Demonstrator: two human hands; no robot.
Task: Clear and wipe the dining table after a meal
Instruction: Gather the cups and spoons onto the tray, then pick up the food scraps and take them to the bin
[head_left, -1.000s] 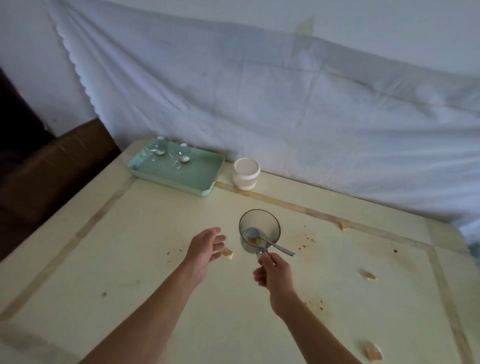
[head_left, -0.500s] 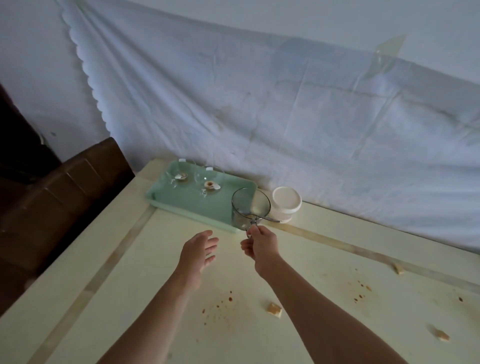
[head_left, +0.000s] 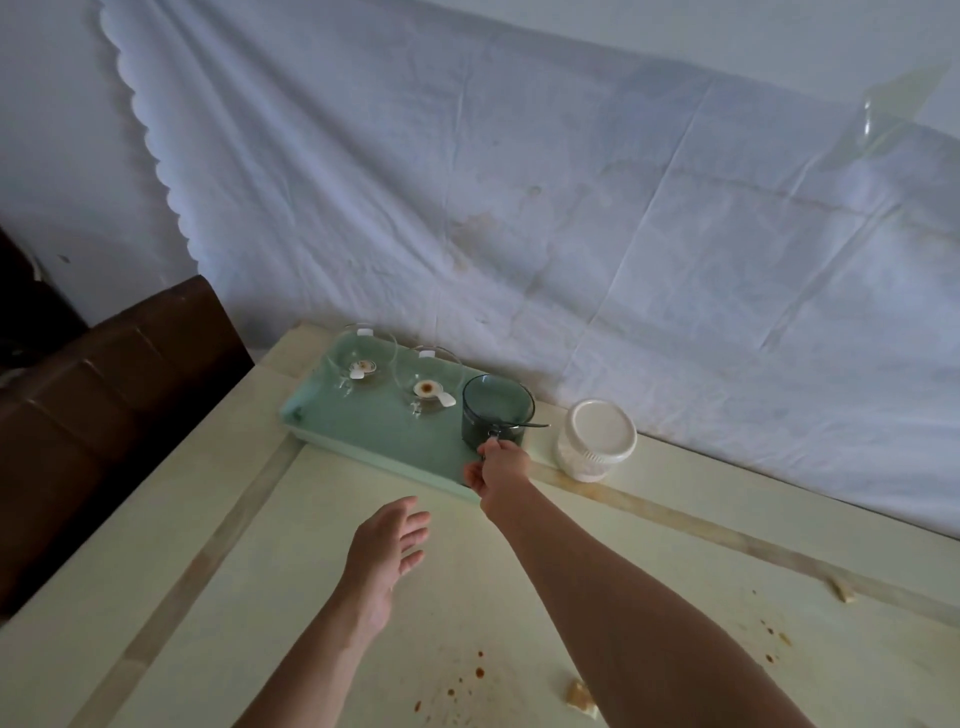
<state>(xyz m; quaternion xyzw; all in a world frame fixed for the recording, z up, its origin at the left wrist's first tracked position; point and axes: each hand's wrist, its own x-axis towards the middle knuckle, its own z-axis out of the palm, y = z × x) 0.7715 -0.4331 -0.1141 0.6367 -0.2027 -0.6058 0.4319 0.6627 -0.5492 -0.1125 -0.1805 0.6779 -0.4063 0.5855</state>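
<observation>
A dark glass cup (head_left: 496, 413) with a metal handle and a spoon (head_left: 530, 426) in it stands on the right end of the mint-green tray (head_left: 384, 434). My right hand (head_left: 496, 470) pinches the cup's handle at its near side. Two clear glass dishes (head_left: 366, 364) (head_left: 428, 387) with small white spoons sit at the back of the tray. My left hand (head_left: 387, 553) hovers over the cream table (head_left: 249, 545), fingers apart, holding nothing. Brown sauce spots (head_left: 465, 686) and bread crumbs (head_left: 579, 693) (head_left: 844, 590) lie on the table.
A white lidded tub (head_left: 595, 441) stands just right of the tray, against a hanging white cloth (head_left: 519, 208). A dark brown chair or sofa (head_left: 104, 410) sits off the table's left edge.
My right hand carried the glass cup from mid-table to the far left and set it onto the tray's right end. My left hand followed alongside, still holding nothing.
</observation>
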